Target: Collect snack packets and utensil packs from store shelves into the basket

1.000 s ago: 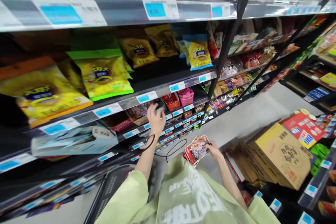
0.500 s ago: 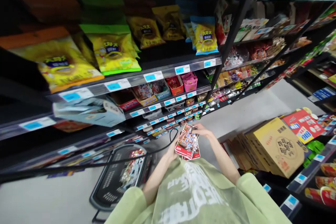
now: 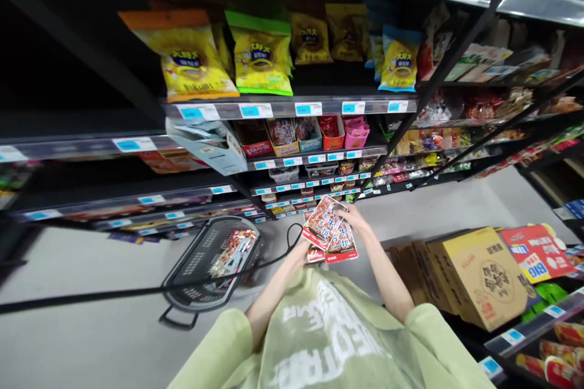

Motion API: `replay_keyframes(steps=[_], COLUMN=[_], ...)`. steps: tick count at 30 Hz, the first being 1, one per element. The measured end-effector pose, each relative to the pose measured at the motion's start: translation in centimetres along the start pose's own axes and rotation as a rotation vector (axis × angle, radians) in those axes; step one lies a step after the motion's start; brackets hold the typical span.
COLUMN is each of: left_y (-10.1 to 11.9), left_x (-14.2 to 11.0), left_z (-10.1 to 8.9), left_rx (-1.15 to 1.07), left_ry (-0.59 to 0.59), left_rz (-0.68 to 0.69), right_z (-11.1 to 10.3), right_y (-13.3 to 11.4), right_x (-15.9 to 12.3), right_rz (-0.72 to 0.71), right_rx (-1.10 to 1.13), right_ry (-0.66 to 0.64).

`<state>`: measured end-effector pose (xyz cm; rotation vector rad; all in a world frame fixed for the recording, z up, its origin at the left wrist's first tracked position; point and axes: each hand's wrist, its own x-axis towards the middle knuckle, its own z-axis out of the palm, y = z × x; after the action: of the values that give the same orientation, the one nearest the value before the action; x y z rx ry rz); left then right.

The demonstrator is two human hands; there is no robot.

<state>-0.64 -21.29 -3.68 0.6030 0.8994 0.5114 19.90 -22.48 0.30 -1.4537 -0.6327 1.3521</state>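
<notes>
Shelves (image 3: 329,109), packets (image 3: 329,228) now fanned, both hands (image 3: 355,219) holding

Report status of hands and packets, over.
Right hand: gripping fanned, red-edged packets. Left hand: at their lower left edge, grip hidden. Possible snag: black cord looping beside left hand.

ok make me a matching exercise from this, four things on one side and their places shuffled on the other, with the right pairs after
1. red-edged packets
2. dark basket
3. blue-edged yellow bag
4. pink container

a. on the grey floor
b. right end of the row of small open boxes
c. at the left hand and right hand
d. right end of the row of yellow bags

Pairs: 1-c, 2-a, 3-d, 4-b
</notes>
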Motion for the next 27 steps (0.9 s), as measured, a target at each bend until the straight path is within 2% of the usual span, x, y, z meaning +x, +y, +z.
replay_keyframes(steps=[6, 9, 13, 16, 19, 23, 27], left_y=[3.2, 5.2, 7.8, 9.1, 10.0, 11.1, 11.7], left_x=[0.5, 0.8, 1.0, 1.2, 1.4, 1.7, 1.8], left_z=[0.3, -0.8, -3.5, -5.6, -7.1, -8.0, -8.2], left_rx=[0.056, 0.113, 0.15, 0.144, 0.14, 0.132, 0.106], left_ry=[0.037, 0.043, 0.053, 0.055, 0.057, 0.056, 0.024], left_rz=[0.096, 0.134, 0.176, 0.204, 0.229, 0.247, 0.26], right_z=[2.2, 2.6, 2.3, 2.4, 3.2, 4.4, 4.9], right_y=[-2.6, -5.2, -9.0, -10.5, -10.6, -10.3, -10.5], right_x=[1.3, 3.2, 5.1, 5.6, 5.7, 5.8, 5.9], right_rz=[-0.157, -0.312, -0.47, -0.509, -0.516, -0.505, -0.487], right_rx=[0.141, 0.207, 0.215, 0.208, 0.21, 0.233, 0.293], right_ry=[0.201, 0.343, 0.469, 0.482, 0.48, 0.469, 0.402])
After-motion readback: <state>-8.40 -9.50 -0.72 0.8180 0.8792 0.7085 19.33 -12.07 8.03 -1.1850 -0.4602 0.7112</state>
